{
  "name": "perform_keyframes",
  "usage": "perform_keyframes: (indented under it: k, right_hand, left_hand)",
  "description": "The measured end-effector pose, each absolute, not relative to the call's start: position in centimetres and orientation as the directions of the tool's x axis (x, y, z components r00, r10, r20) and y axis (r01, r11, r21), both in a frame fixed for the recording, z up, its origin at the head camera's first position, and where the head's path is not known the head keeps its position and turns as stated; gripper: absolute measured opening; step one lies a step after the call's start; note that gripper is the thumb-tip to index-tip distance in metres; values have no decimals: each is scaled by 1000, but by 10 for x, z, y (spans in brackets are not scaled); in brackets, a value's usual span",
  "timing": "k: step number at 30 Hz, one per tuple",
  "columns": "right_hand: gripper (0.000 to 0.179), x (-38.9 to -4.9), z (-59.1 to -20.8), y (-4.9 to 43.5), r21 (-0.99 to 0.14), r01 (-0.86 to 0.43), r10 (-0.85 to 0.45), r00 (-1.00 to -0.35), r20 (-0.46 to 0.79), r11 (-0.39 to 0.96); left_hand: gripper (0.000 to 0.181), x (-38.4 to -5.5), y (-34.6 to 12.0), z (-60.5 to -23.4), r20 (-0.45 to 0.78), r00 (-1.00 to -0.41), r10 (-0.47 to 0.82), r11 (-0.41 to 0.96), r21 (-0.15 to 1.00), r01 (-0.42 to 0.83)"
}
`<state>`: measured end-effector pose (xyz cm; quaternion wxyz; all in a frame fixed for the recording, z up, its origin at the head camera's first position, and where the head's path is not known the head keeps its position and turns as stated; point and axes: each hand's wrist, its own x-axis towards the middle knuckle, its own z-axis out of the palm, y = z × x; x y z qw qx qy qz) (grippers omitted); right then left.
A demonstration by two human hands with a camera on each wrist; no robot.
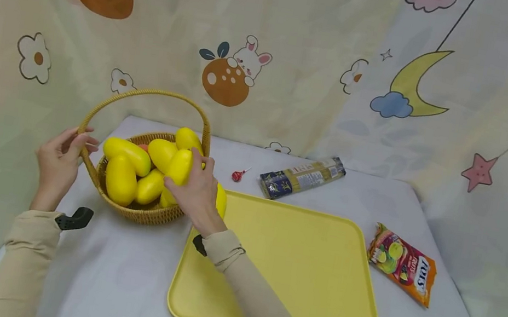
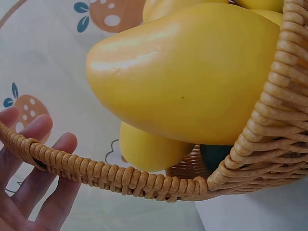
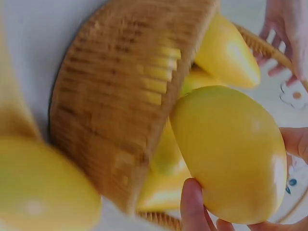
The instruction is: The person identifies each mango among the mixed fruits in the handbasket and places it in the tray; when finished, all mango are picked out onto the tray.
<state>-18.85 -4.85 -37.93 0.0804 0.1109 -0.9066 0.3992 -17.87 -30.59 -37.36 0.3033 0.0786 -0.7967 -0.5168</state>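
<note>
A wicker basket [image 1: 150,215] with a tall arched handle [image 1: 155,92] holds several yellow mangoes [image 1: 121,180]. My left hand [image 1: 61,158] holds the left side of the handle; in the left wrist view its fingers [image 2: 65,143] lie behind the woven handle. Over the basket's right side, my right hand [image 1: 199,191] grips a mango [image 3: 231,154], thumb and fingers spread around it. Another mango [image 1: 221,201] lies outside the basket, at the far left corner of the yellow tray [image 1: 285,274]. Something dark green [image 2: 215,156] shows low in the basket.
Behind the tray lie a red-wrapped lollipop [image 1: 237,176] and a long pack of noodles or spaghetti [image 1: 303,177]. An orange candy bag [image 1: 403,264] rests to the tray's right. A patterned cloth [image 1: 306,78] hangs behind the white table.
</note>
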Motion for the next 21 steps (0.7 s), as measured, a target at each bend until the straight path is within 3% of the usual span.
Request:
perform_keyframes:
  k: [10,21]
  right_hand:
    - [80,-199,-366,13,-606,-237,-98,-962,253,759]
    - [80,-217,-394,67,-439,-27,-22,-1000,15,898]
  left_hand:
    - [34,-178,-306,-372,381,-809,-447,461,874,157]
    - [35,-180,-306,-372,384,-811,-441,446,878,173]
